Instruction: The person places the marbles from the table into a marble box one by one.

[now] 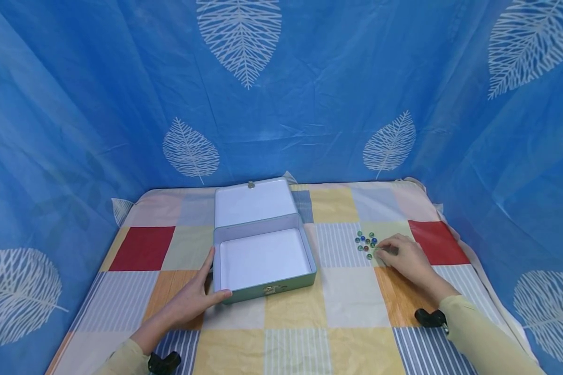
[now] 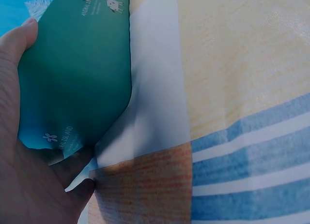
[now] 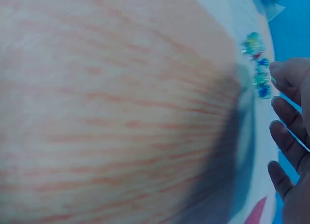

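A green tin box (image 1: 277,289) with a white interior (image 1: 262,258) stands with its lid (image 1: 255,200) folded back. My left hand (image 1: 187,304) grips its near left corner, the thumb along the front wall and the fingers on the left side. In the left wrist view, printed lettering and a small giraffe show on the tin's green wall (image 2: 77,79). To the right of the tin, several glass marbles (image 1: 363,238) lie in a loose cluster. Beside them, my right hand (image 1: 408,260) pinches a marble with thumb and forefinger; only a greenish glint shows at the fingertips.
A patchwork-patterned cloth (image 1: 295,344) covers the table. Blue curtains with white leaf prints (image 1: 281,120) close off the back and both sides. Black straps (image 1: 164,362) sit at both wrists.
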`<control>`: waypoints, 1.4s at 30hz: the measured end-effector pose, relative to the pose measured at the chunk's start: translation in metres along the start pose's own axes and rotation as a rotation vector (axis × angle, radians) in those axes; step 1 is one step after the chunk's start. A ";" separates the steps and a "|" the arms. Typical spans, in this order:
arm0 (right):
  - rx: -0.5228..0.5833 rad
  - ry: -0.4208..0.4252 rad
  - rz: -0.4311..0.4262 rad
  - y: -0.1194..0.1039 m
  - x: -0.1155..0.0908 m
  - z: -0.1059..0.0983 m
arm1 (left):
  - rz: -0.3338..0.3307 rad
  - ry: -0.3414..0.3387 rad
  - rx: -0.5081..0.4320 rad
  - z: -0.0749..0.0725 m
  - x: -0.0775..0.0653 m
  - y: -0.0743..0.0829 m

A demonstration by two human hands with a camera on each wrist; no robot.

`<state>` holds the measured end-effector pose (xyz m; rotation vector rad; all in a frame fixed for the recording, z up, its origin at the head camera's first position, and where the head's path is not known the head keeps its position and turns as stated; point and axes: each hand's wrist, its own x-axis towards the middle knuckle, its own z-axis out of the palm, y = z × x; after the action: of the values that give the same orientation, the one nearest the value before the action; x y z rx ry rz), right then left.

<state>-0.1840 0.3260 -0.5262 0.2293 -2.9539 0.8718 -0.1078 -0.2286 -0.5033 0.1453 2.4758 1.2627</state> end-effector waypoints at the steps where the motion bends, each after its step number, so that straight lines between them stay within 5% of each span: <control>1: 0.009 0.004 -0.006 -0.002 0.001 -0.002 | 0.000 0.001 0.000 0.000 0.000 0.000; 12: 0.068 0.008 -0.151 -0.059 0.025 -0.008 | -0.009 0.001 -0.006 0.001 0.001 0.000; 20: 0.154 -0.033 -0.261 -0.111 0.038 0.008 | -0.003 0.005 -0.007 0.002 0.001 -0.002; 29: 0.222 -0.093 -0.327 -0.146 0.052 0.030 | 0.007 -0.003 -0.023 0.003 0.000 -0.002; 42: 0.180 -0.165 -0.480 -0.194 0.071 0.060 | 0.014 -0.003 -0.039 0.001 -0.002 0.002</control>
<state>-0.2242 0.1231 -0.4659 1.0118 -2.7538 1.0772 -0.1060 -0.2274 -0.5015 0.1553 2.4503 1.3143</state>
